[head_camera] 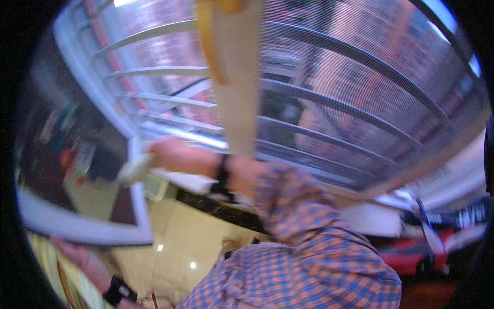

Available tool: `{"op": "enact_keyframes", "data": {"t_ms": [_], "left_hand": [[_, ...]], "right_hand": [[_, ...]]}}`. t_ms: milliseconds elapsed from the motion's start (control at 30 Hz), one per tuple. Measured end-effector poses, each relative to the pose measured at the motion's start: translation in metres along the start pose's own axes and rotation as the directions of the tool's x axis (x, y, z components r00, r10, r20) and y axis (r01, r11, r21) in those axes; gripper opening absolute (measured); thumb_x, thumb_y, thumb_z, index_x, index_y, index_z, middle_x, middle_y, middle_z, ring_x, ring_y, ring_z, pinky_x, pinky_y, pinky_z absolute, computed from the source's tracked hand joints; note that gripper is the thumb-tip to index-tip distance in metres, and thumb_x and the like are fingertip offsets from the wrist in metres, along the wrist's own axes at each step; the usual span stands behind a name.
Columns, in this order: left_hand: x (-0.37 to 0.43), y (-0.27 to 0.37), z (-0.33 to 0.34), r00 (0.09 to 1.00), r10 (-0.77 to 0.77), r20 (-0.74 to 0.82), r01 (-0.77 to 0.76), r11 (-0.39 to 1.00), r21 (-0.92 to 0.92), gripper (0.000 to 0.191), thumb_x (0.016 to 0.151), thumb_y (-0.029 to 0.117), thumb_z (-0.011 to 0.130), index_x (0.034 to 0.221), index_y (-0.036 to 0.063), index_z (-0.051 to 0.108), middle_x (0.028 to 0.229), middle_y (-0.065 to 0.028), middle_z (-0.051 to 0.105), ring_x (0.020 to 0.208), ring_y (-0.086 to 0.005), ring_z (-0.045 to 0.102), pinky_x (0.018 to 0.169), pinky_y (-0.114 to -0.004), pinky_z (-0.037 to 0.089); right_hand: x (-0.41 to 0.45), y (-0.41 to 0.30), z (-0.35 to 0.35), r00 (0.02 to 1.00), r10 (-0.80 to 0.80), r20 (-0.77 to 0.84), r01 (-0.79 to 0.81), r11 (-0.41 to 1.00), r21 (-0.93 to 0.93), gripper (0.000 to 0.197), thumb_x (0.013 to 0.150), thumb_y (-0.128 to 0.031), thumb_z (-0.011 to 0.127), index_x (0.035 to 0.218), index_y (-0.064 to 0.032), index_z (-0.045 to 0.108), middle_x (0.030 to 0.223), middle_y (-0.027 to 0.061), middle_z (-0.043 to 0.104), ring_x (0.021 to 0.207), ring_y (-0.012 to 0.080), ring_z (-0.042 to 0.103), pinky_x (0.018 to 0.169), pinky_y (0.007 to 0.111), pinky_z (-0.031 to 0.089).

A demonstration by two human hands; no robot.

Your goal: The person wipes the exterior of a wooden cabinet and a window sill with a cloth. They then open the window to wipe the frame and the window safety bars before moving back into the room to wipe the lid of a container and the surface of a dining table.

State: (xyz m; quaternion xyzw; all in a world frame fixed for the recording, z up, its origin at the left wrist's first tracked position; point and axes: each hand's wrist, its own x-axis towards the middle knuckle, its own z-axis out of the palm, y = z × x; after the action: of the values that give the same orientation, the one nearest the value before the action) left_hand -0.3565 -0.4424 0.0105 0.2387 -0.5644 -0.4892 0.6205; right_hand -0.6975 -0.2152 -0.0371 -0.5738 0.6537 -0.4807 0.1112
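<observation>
An open window sash (85,228) with a white frame and dark, reflecting glass fills the left side. My right hand (168,152), blurred by motion, is closed on a whitish cloth (135,170) that lies against the glass and the sash's inner frame edge. A black band is on that wrist. At the lower left, my left hand (69,249) is by the bottom edge of the sash; its fingers are blurred and partly hidden, so its grip is unclear. That wrist has a black band (120,291) too.
Curved metal window bars (339,98) cross the opening and a screened pane, with buildings outside. A beige window post (237,77) with a yellow strip stands between them. Below are a dark stone ledge (204,206) and a glossy tiled floor (177,247). Red and black items (405,257) lie at right.
</observation>
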Motion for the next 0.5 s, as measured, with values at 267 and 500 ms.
{"op": "enact_keyframes", "data": {"t_ms": [267,500], "left_hand": [[0.078,-0.047,-0.021,0.996,0.075,-0.049,-0.074,0.997,0.018,0.035,0.096,0.033,0.037,0.113,0.0046,0.050,0.106,-0.0064,0.056,0.095,-0.0161,0.053,0.085,-0.030,0.042],[0.168,-0.082,-0.094,0.986,0.119,-0.119,-0.139,0.976,-0.170,0.034,0.096,0.033,0.037,0.109,0.0049,0.052,0.102,-0.0060,0.058,0.092,-0.0162,0.054,0.083,-0.030,0.043]], "right_hand": [[0.193,-0.094,0.021,0.974,-0.110,-0.197,0.085,0.987,-0.133,0.033,0.072,-0.016,0.062,0.102,-0.0051,0.061,0.091,0.0162,0.062,0.086,0.0277,0.060,0.075,0.036,0.047],[0.204,-0.128,0.047,0.960,0.066,-0.271,-0.080,0.996,-0.043,0.047,0.071,-0.015,0.065,0.117,-0.0145,0.057,0.101,0.0136,0.064,0.090,0.0199,0.062,0.078,0.031,0.049]]}}
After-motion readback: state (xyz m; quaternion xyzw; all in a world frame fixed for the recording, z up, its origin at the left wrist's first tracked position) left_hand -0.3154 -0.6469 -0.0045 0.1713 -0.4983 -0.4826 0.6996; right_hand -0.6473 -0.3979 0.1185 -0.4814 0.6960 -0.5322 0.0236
